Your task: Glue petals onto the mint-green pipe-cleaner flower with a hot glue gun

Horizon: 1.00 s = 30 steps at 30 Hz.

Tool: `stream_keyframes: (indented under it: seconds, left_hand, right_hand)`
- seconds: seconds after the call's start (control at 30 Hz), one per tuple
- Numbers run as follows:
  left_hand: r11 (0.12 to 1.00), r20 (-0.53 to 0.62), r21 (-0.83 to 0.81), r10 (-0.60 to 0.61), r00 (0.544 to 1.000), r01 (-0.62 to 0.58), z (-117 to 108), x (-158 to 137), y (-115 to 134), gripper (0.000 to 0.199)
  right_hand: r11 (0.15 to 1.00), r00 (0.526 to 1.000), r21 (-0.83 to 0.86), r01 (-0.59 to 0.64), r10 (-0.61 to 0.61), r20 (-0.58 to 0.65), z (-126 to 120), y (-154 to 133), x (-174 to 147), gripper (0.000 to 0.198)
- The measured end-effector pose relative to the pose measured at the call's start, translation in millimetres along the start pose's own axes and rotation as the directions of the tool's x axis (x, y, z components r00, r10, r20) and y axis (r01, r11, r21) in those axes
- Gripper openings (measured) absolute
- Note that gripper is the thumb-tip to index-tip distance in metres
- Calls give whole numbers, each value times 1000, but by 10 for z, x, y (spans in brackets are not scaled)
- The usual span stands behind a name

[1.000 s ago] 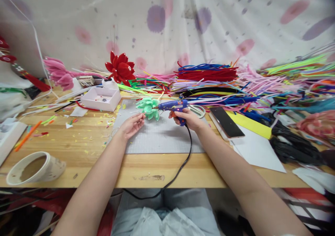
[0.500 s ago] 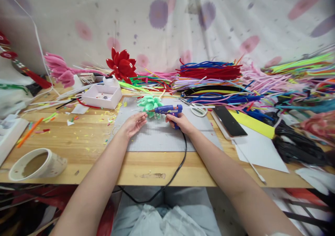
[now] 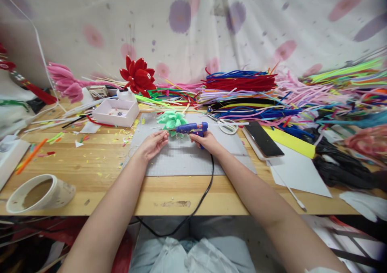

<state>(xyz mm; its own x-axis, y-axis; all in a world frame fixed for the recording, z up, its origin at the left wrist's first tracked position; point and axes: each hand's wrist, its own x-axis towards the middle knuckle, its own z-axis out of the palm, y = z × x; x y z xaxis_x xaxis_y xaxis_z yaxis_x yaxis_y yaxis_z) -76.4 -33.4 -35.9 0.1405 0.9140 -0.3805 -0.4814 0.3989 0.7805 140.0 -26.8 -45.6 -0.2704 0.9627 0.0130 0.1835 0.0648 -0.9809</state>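
Right hand (image 3: 208,141): clasping blue plastic glue gun (image 3: 191,128).
Left hand (image 3: 154,144): half-curled, hold unclear from here.
Fuzzy mint-green flower (image 3: 171,119): gun's ten o'clock.

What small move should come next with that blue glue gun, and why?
Probably a gentle squeeze of the glue gun: the right hand grips it with its nozzle close to the fingertips of the left hand, which seem to pinch something too small to make out.
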Motion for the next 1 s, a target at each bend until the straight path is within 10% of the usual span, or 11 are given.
stream_keyframes:
  seconds: [1.0]
  left_hand:
    - [994, 21, 76, 81, 996, -83, -16, 47, -40, 7]
  right_hand:
    - [996, 1000, -82, 19, -20, -11, 15, 2, -5, 35]
